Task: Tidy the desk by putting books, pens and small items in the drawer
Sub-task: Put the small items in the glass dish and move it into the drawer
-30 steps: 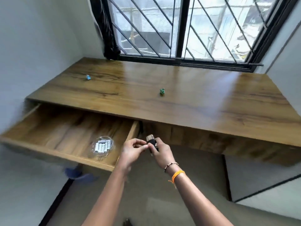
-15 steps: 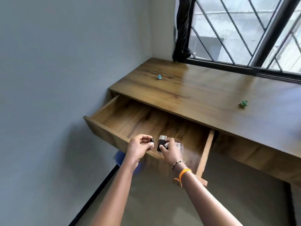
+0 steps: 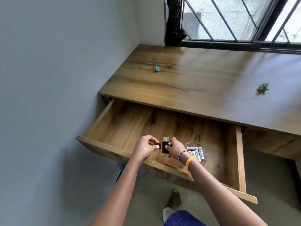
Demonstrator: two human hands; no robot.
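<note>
Bright daylight from the window (image 3: 236, 18), sheen on the desk (image 3: 203, 75), wide-angle bending, slight softness.

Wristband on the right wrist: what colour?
Orange wristband, clearest in the head view.

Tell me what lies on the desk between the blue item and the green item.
Nothing: in the head view the desktop between the blue item and the green item is bare wood.

Small dark block (image 3: 165, 147) with silver top, upright above open wooden drawer (image 3: 114, 126).
</note>
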